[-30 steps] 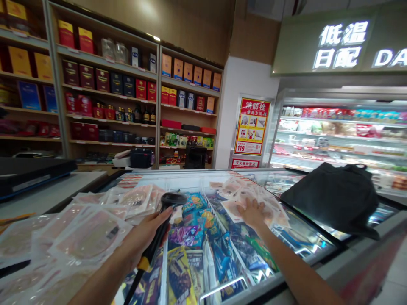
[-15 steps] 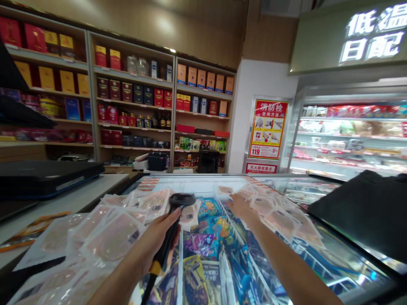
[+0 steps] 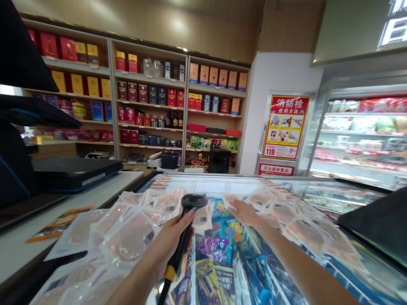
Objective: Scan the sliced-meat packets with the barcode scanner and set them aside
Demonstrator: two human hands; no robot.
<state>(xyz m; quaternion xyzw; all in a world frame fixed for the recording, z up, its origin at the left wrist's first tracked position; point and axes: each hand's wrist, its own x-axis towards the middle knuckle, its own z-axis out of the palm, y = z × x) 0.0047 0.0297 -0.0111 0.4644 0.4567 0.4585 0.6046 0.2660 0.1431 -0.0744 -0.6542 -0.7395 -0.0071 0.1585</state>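
My left hand is wrapped round the handle of a black barcode scanner with a yellow band and a cable running down. Its head points away from me, near a barcoded packet. Farther off, my right hand has its fingers closed at the edge of a flat clear packet, partly hidden by the hand. On the left lies a heap of similar packets with pale round contents; a second heap spreads on the right, beside my forearm.
Below my hands, a chest freezer holds colourful ice-cream packs between white wire dividers. A white counter with a black device stands left. A dark panel juts in at right. Shelves of boxes line the back wall.
The view has turned slightly left, so the surroundings sit farther right. My right hand and its packet have come a little leftward, towards the scanner. My left hand keeps its grip.
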